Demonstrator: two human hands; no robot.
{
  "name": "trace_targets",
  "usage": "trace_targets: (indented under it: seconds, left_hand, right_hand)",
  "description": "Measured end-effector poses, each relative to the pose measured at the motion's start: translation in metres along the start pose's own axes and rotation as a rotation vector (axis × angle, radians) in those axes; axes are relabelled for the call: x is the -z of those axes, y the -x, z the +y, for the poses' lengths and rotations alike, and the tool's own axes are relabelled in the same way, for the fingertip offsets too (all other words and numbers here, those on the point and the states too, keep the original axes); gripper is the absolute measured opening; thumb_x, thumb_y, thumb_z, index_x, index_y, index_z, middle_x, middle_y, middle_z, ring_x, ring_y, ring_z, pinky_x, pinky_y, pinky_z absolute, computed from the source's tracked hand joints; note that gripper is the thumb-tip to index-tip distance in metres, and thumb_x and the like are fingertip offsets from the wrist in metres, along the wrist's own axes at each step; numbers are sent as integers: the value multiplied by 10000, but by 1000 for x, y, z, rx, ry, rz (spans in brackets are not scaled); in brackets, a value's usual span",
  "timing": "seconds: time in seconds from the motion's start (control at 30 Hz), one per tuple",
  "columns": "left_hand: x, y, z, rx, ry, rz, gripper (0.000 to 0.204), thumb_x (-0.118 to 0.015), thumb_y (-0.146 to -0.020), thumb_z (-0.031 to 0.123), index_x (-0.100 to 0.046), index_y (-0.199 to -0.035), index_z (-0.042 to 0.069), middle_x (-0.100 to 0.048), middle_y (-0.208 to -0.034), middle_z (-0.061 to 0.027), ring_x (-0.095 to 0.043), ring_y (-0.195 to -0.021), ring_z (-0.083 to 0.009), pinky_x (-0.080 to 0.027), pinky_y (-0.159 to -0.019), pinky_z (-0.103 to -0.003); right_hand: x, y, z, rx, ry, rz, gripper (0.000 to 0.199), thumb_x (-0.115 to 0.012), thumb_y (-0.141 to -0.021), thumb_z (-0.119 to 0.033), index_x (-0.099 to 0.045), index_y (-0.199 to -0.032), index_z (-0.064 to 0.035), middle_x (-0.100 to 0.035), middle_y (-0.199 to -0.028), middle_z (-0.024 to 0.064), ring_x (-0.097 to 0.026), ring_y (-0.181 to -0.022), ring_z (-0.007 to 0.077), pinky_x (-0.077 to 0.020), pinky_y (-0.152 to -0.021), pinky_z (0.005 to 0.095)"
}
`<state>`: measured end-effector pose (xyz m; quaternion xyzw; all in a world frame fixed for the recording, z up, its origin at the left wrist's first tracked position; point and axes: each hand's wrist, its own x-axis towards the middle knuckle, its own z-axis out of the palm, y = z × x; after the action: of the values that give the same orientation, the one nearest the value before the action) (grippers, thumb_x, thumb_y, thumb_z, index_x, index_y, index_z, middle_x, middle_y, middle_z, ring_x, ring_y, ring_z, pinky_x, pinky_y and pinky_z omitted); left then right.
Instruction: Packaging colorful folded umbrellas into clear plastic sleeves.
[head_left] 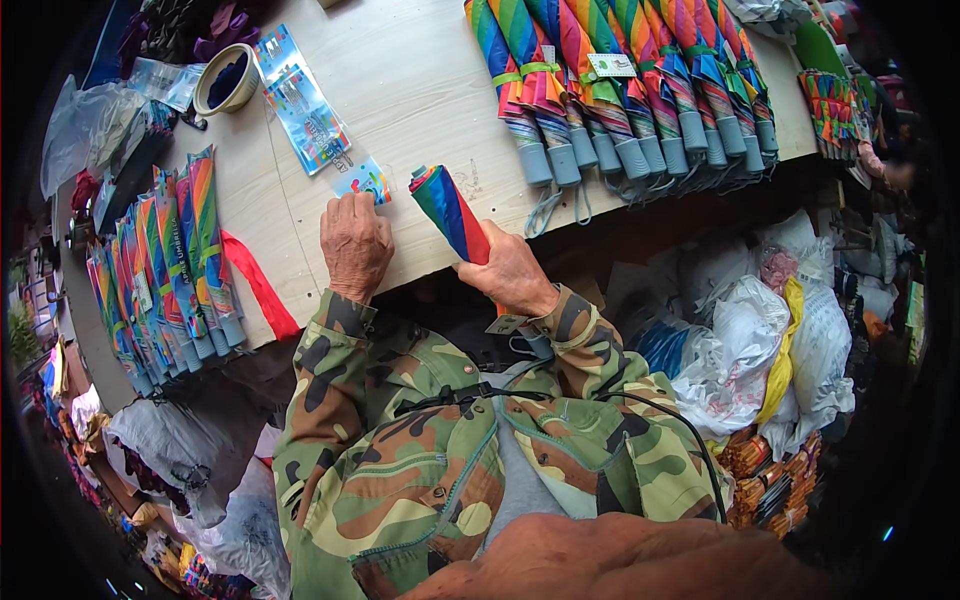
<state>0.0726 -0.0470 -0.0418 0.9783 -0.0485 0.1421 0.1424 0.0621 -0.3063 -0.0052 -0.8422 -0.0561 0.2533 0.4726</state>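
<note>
My right hand point(512, 272) is wrapped round a folded umbrella point(447, 212) in rainbow colours. Its top end points up and left over the table; a tag and a grey-blue handle show below, by my sleeve. My left hand point(356, 243) rests at the table's near side with its fingers curled at the lower edge of a blue printed plastic sleeve point(366, 181). The fingertips are partly hidden, and they seem to pinch that edge. More blue printed sleeves point(303, 112) lie overlapped in a strip just beyond it.
Rainbow umbrellas point(640, 95) lie in a row at the far right of the table point(420, 70), handles toward me. Several sleeved umbrellas point(165, 270) lie at left beside a red ribbon point(258, 283). A bowl point(247, 88) stands behind. Plastic bags point(740, 330) fill the lower right.
</note>
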Motion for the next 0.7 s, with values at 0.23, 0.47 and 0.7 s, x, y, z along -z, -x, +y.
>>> trace_targets:
  seconds: [0.23, 0.47, 0.7]
  left_hand:
    - [-3, 2, -7, -63, -61, 48, 275, -696, -783, 28, -601, -1040, 51, -606, -993, -132, -586, -948, -346, -466, -810, -474]
    - [4, 13, -8, -75, 14, 84, 211, -733, -878, 45, -670, -1079, 54, -640, -1000, -118, -621, -965, -336, -492, -840, -475]
    - [10, 14, -7, 103, 187, -85, 132, -752, -923, 73, -654, -1008, 51, -671, -1001, -148, -636, -938, -365, -535, -807, -494]
  right_hand:
    - [4, 0, -5, -1, -52, -5, 472, -780, -853, -263, -603, -1104, 96, -728, -889, 347, -738, -865, 523, -588, -816, 531]
    - [7, 3, -2, -7, -83, -5, 479, -790, -856, -266, -602, -1120, 88, -745, -920, 316, -757, -868, 472, -590, -816, 501]
    - [13, 16, -4, 24, -185, -72, 724, -814, -882, -262, -515, -1445, 80, -721, -1157, 332, -739, -1026, 456, -581, -887, 487]
